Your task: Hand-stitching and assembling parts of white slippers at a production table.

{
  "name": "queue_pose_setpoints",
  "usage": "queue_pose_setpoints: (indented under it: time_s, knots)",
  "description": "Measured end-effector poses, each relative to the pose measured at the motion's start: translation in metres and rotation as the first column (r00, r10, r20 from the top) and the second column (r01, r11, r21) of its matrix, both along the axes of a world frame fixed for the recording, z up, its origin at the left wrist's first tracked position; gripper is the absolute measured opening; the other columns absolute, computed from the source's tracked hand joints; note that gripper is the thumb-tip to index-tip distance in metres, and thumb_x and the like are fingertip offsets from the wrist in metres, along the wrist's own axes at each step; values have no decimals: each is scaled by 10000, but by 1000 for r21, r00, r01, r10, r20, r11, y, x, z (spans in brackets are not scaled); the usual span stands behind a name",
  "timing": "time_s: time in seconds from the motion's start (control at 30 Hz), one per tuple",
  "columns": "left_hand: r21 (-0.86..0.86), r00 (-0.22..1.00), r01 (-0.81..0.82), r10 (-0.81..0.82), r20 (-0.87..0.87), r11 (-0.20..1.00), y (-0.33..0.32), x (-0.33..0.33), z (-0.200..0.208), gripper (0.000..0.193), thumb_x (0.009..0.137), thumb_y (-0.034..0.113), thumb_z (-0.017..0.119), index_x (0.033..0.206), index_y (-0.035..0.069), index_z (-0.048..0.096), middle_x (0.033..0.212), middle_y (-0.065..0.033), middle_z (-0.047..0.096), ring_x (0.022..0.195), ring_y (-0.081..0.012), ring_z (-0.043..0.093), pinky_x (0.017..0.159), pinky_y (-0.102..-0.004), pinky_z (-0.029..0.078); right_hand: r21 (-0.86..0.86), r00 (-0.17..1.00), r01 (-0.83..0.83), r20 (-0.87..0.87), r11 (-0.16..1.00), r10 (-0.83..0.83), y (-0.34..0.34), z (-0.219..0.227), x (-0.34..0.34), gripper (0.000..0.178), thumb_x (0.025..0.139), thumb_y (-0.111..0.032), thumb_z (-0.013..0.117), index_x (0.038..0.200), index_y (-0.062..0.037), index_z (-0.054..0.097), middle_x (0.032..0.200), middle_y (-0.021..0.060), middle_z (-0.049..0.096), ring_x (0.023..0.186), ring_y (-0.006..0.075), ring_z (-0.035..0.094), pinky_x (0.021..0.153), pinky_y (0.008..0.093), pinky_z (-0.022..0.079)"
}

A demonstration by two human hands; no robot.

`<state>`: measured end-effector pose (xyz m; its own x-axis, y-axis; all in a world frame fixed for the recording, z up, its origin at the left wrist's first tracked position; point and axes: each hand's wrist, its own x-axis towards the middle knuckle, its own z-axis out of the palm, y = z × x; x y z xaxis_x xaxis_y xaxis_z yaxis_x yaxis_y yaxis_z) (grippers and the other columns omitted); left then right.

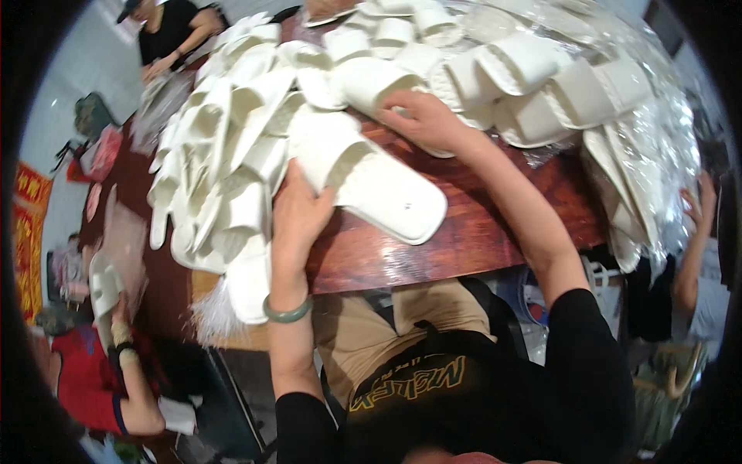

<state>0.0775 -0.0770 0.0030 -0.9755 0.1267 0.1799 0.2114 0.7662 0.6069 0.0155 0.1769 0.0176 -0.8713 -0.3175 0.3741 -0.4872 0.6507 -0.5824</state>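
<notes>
My left hand (pixel 300 209) grips the side of a white slipper (pixel 402 197), with the thumb by its strap and the other fingers partly hidden beneath. That slipper lies tilted over the table, its sole pointing to the near right. Farther off, my right hand (pixel 429 120) has its fingers curled at the strap opening of a second white slipper (pixel 375 83), whose sole runs on behind the hand. A large heap of white slippers (pixel 239 116) rises beside my left hand. More slippers (pixel 533 66) lie beyond my right hand.
The reddish-brown wooden table (pixel 386 251) is in front of me. Slippers in clear plastic (pixel 657 139) bulge over its right side. White strands (pixel 218 313) hang at the left corner. A co-worker in red (pixel 97 379) holds a slipper (pixel 104 290); others work at far left and right.
</notes>
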Motion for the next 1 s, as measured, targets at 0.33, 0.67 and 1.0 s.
queue_pose_setpoints:
  time_s: [0.33,0.67,1.0]
  knots:
    - [77,993,12,-21,117,997,2,4,10,638,749,174,567,1285,-92,346,1183,-305,513,1114,-404,507,931,-393,389,496,924,382,-227,780,-309,-3,-24,-2,756,735,-489,657,1211,57,442,1194,240,472,1133,401,437,941,554,312]
    - [-39,995,89,-91,-32,995,-15,-20,-28,749,775,250,559,1348,-117,247,1289,-345,414,1221,-419,416,1019,-374,326,590,904,407,-151,697,-400,-13,-47,-11,635,842,-466,512,1358,-112,400,1347,309,369,1211,476,395,1000,601,242]
    - [102,997,78,-76,-31,992,-31,4,-32,740,769,195,563,1368,-100,245,1345,-291,391,1259,-355,400,1050,-338,292,596,924,378,-196,708,-328,-9,-46,66,563,841,-388,500,1298,-64,447,1218,271,478,951,414,526,811,492,391]
